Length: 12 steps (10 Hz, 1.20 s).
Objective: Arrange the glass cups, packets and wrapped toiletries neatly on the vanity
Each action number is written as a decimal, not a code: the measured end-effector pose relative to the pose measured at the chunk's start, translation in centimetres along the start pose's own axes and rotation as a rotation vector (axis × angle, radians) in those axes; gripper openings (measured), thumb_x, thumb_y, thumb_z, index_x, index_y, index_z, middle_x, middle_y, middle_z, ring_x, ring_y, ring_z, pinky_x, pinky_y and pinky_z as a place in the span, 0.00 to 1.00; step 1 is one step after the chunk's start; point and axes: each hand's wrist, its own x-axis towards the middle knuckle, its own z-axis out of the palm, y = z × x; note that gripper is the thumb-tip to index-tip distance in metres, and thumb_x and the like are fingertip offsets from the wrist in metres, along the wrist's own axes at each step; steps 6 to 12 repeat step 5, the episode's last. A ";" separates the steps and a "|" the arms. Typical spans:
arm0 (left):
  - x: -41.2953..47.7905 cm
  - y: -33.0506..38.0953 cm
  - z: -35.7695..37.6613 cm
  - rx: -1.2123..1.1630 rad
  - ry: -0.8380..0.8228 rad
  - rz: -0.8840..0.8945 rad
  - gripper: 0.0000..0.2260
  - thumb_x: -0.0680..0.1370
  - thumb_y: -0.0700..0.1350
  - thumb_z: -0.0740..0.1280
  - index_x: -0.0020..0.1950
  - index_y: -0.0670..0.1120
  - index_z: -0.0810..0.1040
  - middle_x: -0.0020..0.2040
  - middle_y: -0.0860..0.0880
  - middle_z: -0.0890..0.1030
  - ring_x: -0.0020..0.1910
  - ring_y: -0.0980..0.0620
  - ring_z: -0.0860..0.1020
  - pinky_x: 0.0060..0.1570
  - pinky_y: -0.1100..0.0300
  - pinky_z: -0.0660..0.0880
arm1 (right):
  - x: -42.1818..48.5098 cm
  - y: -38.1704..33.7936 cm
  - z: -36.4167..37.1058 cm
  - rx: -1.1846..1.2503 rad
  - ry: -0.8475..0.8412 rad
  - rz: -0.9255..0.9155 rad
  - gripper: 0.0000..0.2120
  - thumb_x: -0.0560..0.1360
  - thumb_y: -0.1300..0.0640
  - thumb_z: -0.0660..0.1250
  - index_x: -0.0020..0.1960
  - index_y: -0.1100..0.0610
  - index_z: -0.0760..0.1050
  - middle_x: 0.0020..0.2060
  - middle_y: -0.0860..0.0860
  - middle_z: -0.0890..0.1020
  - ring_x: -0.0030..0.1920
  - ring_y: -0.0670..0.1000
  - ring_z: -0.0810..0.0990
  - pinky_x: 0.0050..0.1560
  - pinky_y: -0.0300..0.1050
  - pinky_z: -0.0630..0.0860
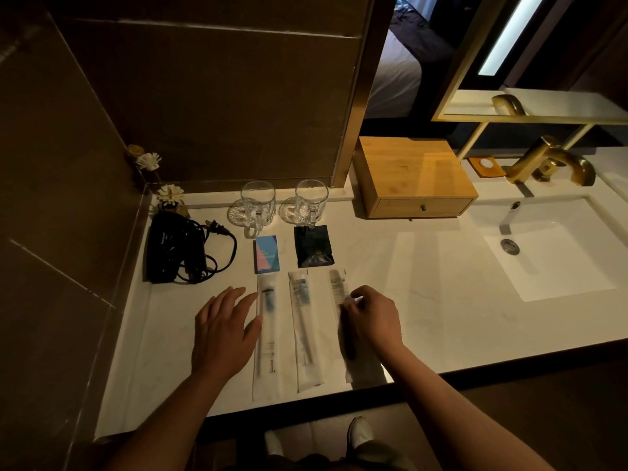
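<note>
My right hand (370, 321) pinches the rightmost wrapped toiletry (338, 287) at mid-length: light, slippery film, best held by its edges. My left hand (224, 328) lies open, empty, touching the leftmost wrapper (266, 334). All three long axes run from desk (424, 283) edge toward the fragile glass cups (258, 202).
</note>
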 end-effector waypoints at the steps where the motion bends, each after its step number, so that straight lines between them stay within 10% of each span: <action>1: 0.0 0.1 -0.1 0.001 0.008 -0.001 0.24 0.77 0.59 0.53 0.68 0.52 0.74 0.71 0.47 0.75 0.72 0.45 0.69 0.70 0.43 0.63 | -0.4 0.3 -0.3 0.045 0.021 0.017 0.08 0.76 0.49 0.67 0.52 0.52 0.80 0.44 0.51 0.86 0.41 0.51 0.82 0.42 0.44 0.77; 5: -4.9 2.1 -0.8 -0.337 0.189 -0.306 0.15 0.80 0.49 0.63 0.66 0.51 0.76 0.67 0.51 0.76 0.64 0.48 0.74 0.59 0.46 0.76 | -2.1 3.4 -3.2 0.052 -0.211 -0.250 0.09 0.77 0.45 0.64 0.53 0.46 0.79 0.45 0.43 0.84 0.43 0.43 0.81 0.45 0.42 0.80; 12: -4.9 2.1 -0.8 -0.337 0.189 -0.306 0.15 0.80 0.49 0.63 0.66 0.51 0.76 0.67 0.51 0.76 0.64 0.48 0.74 0.59 0.46 0.76 | -2.1 3.4 -3.2 0.052 -0.211 -0.250 0.09 0.77 0.45 0.64 0.53 0.46 0.79 0.45 0.43 0.84 0.43 0.43 0.81 0.45 0.42 0.80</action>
